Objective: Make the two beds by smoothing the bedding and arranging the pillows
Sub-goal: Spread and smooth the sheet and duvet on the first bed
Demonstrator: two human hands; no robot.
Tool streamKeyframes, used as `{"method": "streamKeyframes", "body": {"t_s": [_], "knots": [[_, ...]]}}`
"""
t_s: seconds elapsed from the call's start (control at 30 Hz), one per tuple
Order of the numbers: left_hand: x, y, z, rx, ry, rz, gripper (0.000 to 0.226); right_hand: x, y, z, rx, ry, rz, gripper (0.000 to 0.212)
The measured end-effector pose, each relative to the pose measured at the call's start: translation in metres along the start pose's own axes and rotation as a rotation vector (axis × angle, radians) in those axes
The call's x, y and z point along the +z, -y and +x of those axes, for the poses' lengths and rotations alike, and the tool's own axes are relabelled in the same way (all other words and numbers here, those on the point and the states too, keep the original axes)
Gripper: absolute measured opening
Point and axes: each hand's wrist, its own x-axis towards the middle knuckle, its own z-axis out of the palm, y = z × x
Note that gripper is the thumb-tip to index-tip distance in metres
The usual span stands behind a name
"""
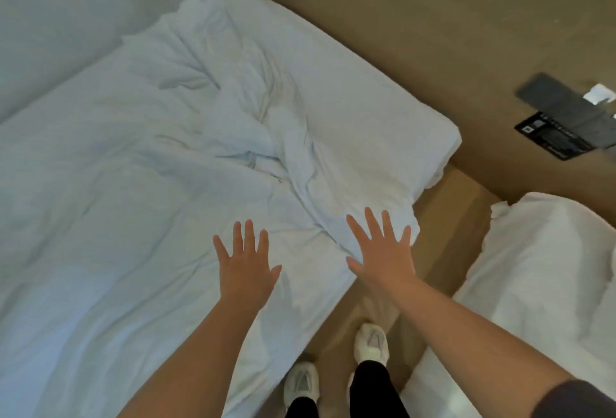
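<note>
Left hand (245,267) and right hand (383,251): fingers spread flat, gripping nothing, over the near edge of the white duvet (133,217). Step judged: smoothing. Beyond, a rumpled ridge (273,137) below the pillow (333,84) needs sweeping outward.

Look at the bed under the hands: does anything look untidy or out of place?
Yes. The duvet is bunched into a twisted ridge of creases beside the pillow, just beyond the flat left hand and right hand.
</note>
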Motion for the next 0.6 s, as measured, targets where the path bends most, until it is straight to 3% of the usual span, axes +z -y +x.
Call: {"method": "streamKeyframes", "body": {"t_s": [0.2, 0.37, 0.47, 0.53, 0.6], "knots": [[-0.003, 0.019, 0.079, -0.086, -0.035, -0.149, 0.077, -0.004, 0.028, 0.120, -0.060, 0.092, -0.044, 0.093], [0.015, 0.033, 0.155, -0.188, -0.017, -0.203, 0.079, 0.005, 0.049, 0.242, 0.054, 0.099, 0.274, 0.103], [0.024, 0.019, 0.195, -0.255, 0.042, -0.312, 0.081, 0.012, 0.039, 0.287, -0.085, 0.052, 0.338, 0.072], [0.021, -0.006, 0.217, -0.237, 0.080, -0.357, 0.081, 0.003, 0.014, 0.302, -0.193, 0.015, 0.243, 0.046], [0.006, -0.038, 0.237, -0.200, 0.095, -0.378, 0.080, -0.018, -0.033, 0.321, -0.224, -0.046, 0.159, 0.036]]}}
